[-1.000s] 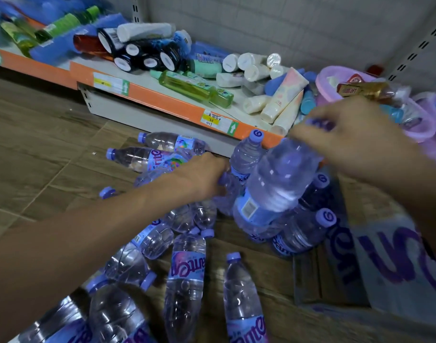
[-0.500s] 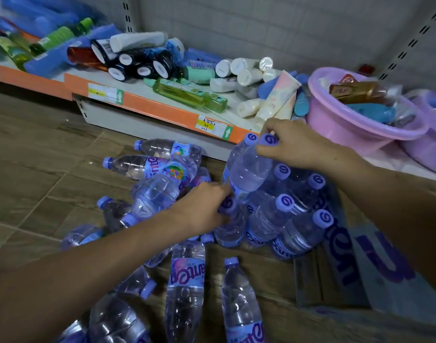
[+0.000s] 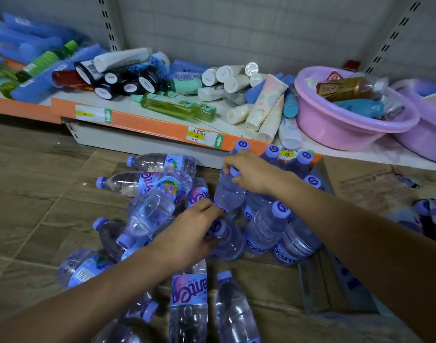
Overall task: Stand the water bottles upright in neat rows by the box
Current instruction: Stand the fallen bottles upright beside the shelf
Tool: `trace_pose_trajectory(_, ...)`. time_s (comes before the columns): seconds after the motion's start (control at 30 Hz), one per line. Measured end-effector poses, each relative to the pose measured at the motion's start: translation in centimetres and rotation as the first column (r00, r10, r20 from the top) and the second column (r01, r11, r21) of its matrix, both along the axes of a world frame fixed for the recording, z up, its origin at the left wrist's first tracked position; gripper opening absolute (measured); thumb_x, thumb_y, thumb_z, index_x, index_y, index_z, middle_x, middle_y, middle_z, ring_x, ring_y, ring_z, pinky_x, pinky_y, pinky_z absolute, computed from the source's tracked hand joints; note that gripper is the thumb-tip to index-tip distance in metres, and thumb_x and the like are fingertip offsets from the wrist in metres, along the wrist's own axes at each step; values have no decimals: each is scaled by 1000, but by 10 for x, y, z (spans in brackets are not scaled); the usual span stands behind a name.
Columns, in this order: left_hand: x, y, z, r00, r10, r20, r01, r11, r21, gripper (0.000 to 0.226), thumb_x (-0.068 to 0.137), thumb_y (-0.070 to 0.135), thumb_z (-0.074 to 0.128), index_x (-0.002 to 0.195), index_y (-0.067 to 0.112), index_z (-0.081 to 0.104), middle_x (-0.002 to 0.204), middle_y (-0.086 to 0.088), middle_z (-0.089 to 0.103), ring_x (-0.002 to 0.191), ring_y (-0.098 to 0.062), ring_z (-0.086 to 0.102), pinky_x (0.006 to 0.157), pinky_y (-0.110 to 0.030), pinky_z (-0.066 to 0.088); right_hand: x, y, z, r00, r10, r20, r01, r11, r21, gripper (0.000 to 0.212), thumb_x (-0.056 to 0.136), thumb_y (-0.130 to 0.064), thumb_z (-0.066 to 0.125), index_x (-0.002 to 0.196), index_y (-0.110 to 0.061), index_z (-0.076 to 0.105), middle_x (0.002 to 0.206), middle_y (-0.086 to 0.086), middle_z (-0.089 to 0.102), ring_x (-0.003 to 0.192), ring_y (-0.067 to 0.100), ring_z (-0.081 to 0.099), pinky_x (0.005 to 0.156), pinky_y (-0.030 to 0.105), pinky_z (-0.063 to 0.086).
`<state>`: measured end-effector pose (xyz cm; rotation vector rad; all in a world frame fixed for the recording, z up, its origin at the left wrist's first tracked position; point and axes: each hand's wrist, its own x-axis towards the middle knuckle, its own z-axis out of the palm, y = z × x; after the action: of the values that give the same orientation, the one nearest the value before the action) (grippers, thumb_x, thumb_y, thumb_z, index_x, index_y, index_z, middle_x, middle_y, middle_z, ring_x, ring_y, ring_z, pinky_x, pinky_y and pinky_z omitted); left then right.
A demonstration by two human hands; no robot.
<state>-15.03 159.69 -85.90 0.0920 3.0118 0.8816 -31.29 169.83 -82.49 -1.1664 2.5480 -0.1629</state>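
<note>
Nearby, pink basin (image 3: 335, 129) holding bottles, right hand (image 3: 251, 174) gripping water bottle (image 3: 228, 191), left hand (image 3: 187, 233) grasping another bottle (image 3: 228, 241)

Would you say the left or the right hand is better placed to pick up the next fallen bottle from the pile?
Left, probably. The left hand sits beside the fallen bottles, while the right hand grips the neck of a bottle among the standing ones.

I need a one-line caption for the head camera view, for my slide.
Right hand grips a water bottle by its neck beside upright bottles; left hand rests on another cap.
</note>
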Motion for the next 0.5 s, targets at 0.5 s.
trace_pose_trajectory(0.5,-10,3,0,1000,24,-7,-24,1000,13,44,79,14,65,121,13,53,119,-5,50,112,-23,52,92,-26,39,0,-3,-3,989,-112,-97,109,994,-31,26,87,-15,60,111,-9,53,115,17,51,88,31,49,68,34,37)
